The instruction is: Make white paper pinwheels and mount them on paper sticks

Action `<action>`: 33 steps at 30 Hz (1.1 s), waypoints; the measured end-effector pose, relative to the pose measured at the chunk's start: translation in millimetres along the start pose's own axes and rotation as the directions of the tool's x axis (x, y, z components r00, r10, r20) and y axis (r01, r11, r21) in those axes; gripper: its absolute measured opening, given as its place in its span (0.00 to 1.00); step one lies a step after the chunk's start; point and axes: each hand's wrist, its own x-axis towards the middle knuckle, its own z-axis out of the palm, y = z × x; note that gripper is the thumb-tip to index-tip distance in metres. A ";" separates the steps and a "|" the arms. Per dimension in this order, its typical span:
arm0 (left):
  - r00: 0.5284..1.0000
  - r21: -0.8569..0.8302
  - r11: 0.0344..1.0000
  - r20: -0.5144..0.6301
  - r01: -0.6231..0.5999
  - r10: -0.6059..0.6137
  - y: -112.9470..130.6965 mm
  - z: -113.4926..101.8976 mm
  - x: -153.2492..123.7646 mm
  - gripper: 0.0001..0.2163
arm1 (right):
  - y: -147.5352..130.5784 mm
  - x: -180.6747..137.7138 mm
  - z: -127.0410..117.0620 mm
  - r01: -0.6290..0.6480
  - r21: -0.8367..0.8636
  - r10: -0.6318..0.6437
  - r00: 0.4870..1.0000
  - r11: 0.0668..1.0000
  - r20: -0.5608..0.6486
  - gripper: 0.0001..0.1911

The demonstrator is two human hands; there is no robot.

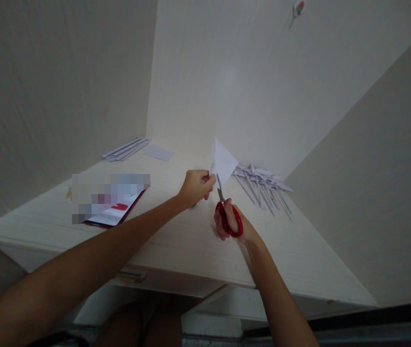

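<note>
My left hand [197,184] pinches the lower left edge of a folded white paper [223,159], which comes to a point at the top. Red-handled scissors [230,219] are gripped in my right hand [238,222], thumb and fingers through the loops. Their blades stand apart and point up at the paper's lower edge, close to my left fingertips. Whether the blades touch the paper I cannot tell.
Right of the paper lies a pile of white paper shapes on thin sticks [263,188]. Rolled or folded papers [128,149] and a small flat paper [158,153] lie at the back left. A tablet or phone [113,212], partly blurred, rests nearer on the white desk [176,246]. Walls enclose the desk.
</note>
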 end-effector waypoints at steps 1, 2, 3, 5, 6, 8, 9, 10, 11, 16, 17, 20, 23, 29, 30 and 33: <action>1.000 -0.005 1.000 0.002 0.002 -0.002 -0.2 0.0 0.1 0.15 | 0.6 0.2 0.0 0.002 0.004 -0.002 1.000 1.000 0.000 0.34; 1.000 -0.006 1.000 0.002 0.005 -0.005 -0.4 0.0 0.3 0.15 | 1.1 0.3 0.0 0.006 0.008 -0.006 1.000 1.000 0.000 0.34; 1.000 -0.005 1.000 0.002 0.010 -0.010 -0.7 0.0 0.4 0.15 | 1.4 0.2 -0.1 0.010 0.008 -0.010 1.000 1.000 -0.003 0.34; 1.000 0.003 1.000 0.004 0.014 -0.014 -1.1 -0.1 0.7 0.15 | 1.3 -0.3 -0.1 0.006 -0.004 -0.007 1.000 1.000 -0.013 0.34; 1.000 0.007 1.000 0.007 0.011 -0.011 -1.2 -0.1 0.9 0.15 | 0.9 -0.6 0.0 0.002 -0.014 -0.002 1.000 1.000 -0.021 0.35; 1.000 0.013 1.000 0.009 0.004 -0.004 -1.3 -0.3 1.2 0.15 | -0.4 -1.4 0.1 -0.008 -0.040 0.007 0.999 0.999 -0.036 0.35; 1.000 0.013 1.000 0.011 0.005 -0.005 -1.3 -0.5 1.3 0.15 | -1.2 -1.7 0.2 -0.008 -0.050 0.006 0.999 0.999 -0.039 0.35; 1.000 0.014 1.000 0.012 0.009 -0.009 -1.3 -0.7 1.5 0.15 | -1.9 -2.0 0.2 -0.002 -0.056 0.000 0.999 0.998 -0.041 0.35; 1.000 0.013 1.000 0.015 0.014 -0.014 -1.3 -0.9 1.6 0.15 | -2.5 -2.3 0.3 0.004 -0.059 -0.007 0.999 0.998 -0.043 0.35; 0.999 0.003 1.000 0.032 0.025 -0.025 -2.5 -2.0 2.6 0.15 | -4.3 -2.8 -0.6 0.013 -0.064 -0.016 0.999 0.998 -0.049 0.34; 0.999 0.003 1.000 0.030 0.027 -0.027 -2.8 -2.3 2.8 0.15 | -4.5 -2.9 -1.1 0.014 -0.074 -0.018 0.999 0.997 -0.051 0.34; 0.999 0.003 1.000 0.043 0.023 -0.023 -3.6 -3.2 3.1 0.15 | -5.6 -3.7 -2.4 0.000 -0.114 -0.007 0.998 0.993 -0.061 0.34; 0.998 0.002 1.000 0.060 0.013 -0.013 -4.7 -3.6 3.2 0.15 | -6.3 -4.1 -3.5 -0.017 -0.146 0.007 0.998 0.989 -0.069 0.33; 0.998 0.018 0.999 0.061 0.027 -0.028 -10.2 -4.5 6.4 0.15 | -6.4 -4.4 -4.2 -0.025 -0.148 0.018 0.998 0.989 -0.052 0.34; 0.998 0.030 0.999 0.049 0.029 -0.030 -11.1 -5.4 7.4 0.15 | -7.0 -5.2 -4.2 -0.031 -0.145 0.025 0.999 0.989 -0.046 0.33; 0.999 0.054 0.997 0.009 0.049 -0.050 -12.3 -9.0 10.5 0.16 | -9.1 -8.8 -6.8 -0.061 -0.133 0.062 0.998 0.989 0.002 0.33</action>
